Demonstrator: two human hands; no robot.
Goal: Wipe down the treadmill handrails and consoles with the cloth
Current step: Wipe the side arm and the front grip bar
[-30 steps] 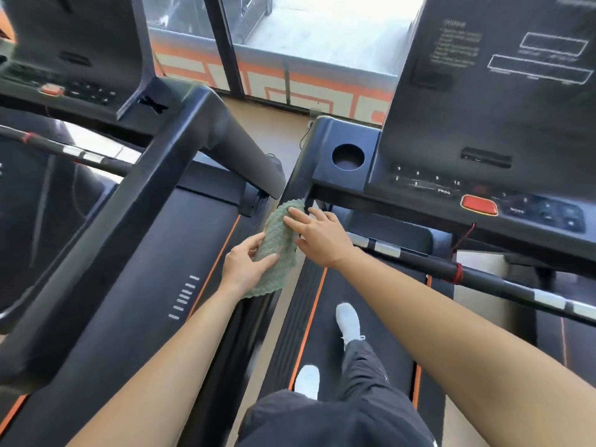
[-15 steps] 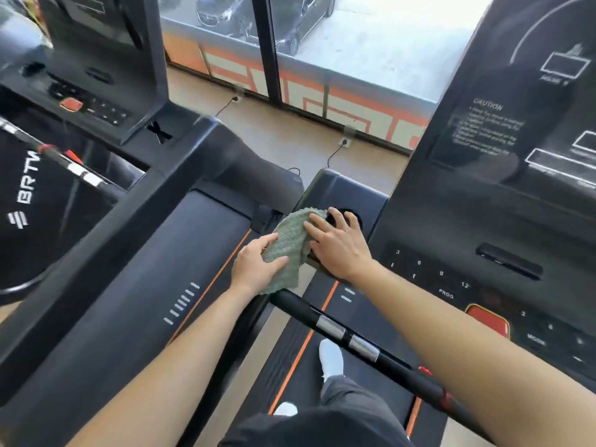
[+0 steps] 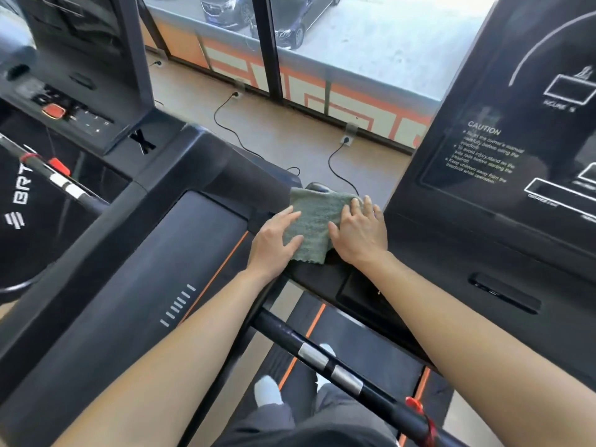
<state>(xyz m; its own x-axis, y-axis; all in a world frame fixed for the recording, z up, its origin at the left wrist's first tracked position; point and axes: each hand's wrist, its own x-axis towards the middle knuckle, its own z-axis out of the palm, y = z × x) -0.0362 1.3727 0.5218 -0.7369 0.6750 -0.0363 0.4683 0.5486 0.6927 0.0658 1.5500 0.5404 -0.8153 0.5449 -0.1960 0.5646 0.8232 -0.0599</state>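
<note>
Both grips, left grip [image 3: 276,241] and right grip [image 3: 360,236], are pressing flat-fingered, grasping nothing, on the cloth [image 3: 314,221] spread over the console [image 3: 322,279] corner, probably leaving its screen [image 3: 483,156] and the handrail [image 3: 314,354] unwiped.

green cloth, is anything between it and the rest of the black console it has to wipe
Nothing visible does. The green cloth lies flat on the black treadmill console, under the left hand and the right hand; the surface to its right shows no obstacle.
</note>
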